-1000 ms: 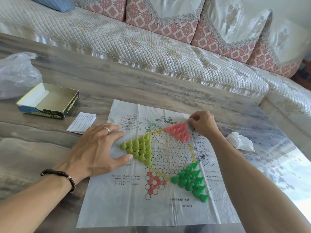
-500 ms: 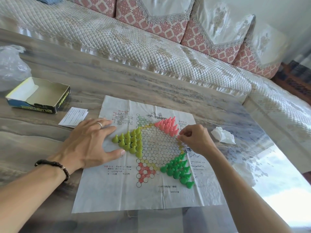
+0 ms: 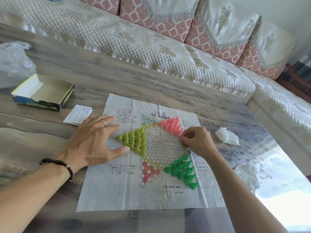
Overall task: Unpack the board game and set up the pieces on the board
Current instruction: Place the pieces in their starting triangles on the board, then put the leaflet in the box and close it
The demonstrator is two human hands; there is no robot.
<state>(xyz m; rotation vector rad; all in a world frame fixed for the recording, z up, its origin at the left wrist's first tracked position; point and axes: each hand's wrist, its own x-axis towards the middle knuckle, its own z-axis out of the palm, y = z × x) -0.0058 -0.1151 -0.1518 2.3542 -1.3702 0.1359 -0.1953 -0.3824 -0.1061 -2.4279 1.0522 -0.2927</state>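
The side of the open box (image 3: 44, 100) carries pale capital letters that appear upside down from here; they seem to read "SULAOTIAOQI", though the blur leaves that uncertain. The paper board (image 3: 148, 153) bears a black Chinese title at its far edge, red and black blocks of Chinese print too small to read, and a bottom line ending in what looks like "haochang". The folded leaflet (image 3: 78, 115) shows fine, illegible print.

Board (image 3: 127, 190) on table (image 3: 101, 78); box (image 3: 44, 93) far left.
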